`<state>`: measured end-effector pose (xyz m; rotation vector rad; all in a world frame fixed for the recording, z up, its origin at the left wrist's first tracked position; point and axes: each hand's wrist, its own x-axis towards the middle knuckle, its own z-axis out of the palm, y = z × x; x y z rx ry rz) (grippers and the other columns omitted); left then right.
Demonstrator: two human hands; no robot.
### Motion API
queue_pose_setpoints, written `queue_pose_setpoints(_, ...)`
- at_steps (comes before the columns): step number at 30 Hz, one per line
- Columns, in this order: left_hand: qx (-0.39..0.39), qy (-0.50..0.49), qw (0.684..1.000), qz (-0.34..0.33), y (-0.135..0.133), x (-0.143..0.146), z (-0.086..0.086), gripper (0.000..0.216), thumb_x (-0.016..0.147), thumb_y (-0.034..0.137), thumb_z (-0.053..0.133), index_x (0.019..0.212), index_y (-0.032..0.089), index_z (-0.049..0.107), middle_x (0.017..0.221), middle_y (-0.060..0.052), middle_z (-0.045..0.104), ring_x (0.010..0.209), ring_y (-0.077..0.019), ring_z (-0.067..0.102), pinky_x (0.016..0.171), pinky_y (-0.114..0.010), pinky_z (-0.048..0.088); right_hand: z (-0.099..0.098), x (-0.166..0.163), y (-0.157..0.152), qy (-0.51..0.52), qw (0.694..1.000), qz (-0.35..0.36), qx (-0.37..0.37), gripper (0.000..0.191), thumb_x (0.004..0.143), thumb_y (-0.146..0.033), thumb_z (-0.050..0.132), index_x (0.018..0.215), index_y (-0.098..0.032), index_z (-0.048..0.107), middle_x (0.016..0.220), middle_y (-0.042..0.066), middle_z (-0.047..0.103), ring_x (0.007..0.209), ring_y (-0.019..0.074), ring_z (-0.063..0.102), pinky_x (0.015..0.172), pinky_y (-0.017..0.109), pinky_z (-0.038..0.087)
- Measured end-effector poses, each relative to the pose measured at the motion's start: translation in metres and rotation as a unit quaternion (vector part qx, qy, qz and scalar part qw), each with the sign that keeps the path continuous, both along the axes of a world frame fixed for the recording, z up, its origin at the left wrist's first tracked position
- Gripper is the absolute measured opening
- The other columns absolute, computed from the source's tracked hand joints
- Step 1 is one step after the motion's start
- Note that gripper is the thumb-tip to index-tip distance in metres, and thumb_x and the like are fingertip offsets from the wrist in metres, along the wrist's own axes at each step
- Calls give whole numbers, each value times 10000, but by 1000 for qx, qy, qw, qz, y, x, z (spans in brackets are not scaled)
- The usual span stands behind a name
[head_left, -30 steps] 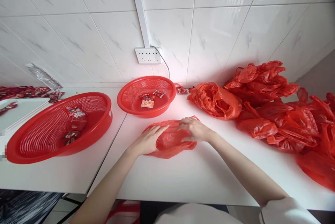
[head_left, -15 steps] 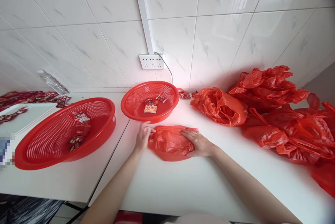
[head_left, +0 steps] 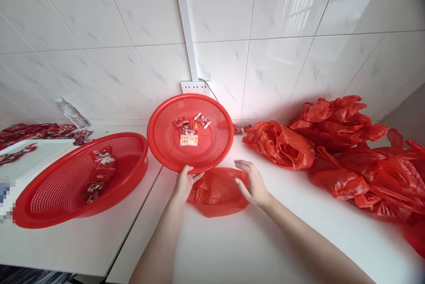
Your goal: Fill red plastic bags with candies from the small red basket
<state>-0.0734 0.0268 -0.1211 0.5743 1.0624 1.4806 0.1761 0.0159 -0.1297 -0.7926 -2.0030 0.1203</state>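
My left hand [head_left: 184, 185] grips the near rim of a round red plastic basket [head_left: 156, 142], which is tilted up so its inside faces me. Several small snack packets [head_left: 189, 140], red ones and one orange and white, lie in the bottom of this basket. In front of it a red plastic bag [head_left: 219, 200] rests on the table, spread with its mouth open. My right hand [head_left: 254, 184] is at the bag's right edge, open, with thumb and fingers apart and nothing between them. Whether it touches the bag I cannot tell.
A larger red basket [head_left: 133, 191] with several packets stands on the left. Behind it are a white tray [head_left: 43, 153], red packets [head_left: 49, 130] and a clear bottle [head_left: 72, 113]. To the right lie an open red bag [head_left: 279, 144] and a heap of red bags [head_left: 368, 173]. A socket strip [head_left: 195, 87] is on the wall.
The round basket's near rim is now in my left hand and the basket has been tilted up toward me. My right hand has lifted from the bag and its fingers have spread.
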Motion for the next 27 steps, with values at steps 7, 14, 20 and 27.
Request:
queue_pose_setpoints(7,37,21,999,-7,-15,27,-4,341,658,208,624,995,152,626,1031,-61,698,1012,-268,655,849,-453,561,70,-58,26,-21,993,43,-106,267,981,-254,394,1205,-181,518,1227,121,595,1168,195,552,996,358,454)
queue_pose_setpoints(14,37,16,998,-51,-17,35,-14,410,652,233,611,1048,129,631,1093,-96,684,1015,-280,657,813,-427,568,33,-71,33,-199,969,34,-145,511,973,-453,426,1374,-139,471,1423,171,488,1344,256,425,1119,457,322)
queue_pose_setpoints(20,19,-3,998,-58,-20,40,-15,428,652,220,614,1066,113,606,1085,-117,693,1027,-296,658,803,-423,569,28,-56,32,-245,950,28,-190,587,966,-491,418,1390,-89,473,1413,201,497,1345,279,430,1140,484,290)
queue_pose_setpoints(27,15,-10,996,-91,-16,35,-17,371,708,285,558,1031,113,620,1055,-128,709,1052,-311,656,810,-435,566,37,-37,35,-262,947,100,-157,530,882,-343,618,1388,-227,511,1521,147,364,1411,285,334,1136,490,320)
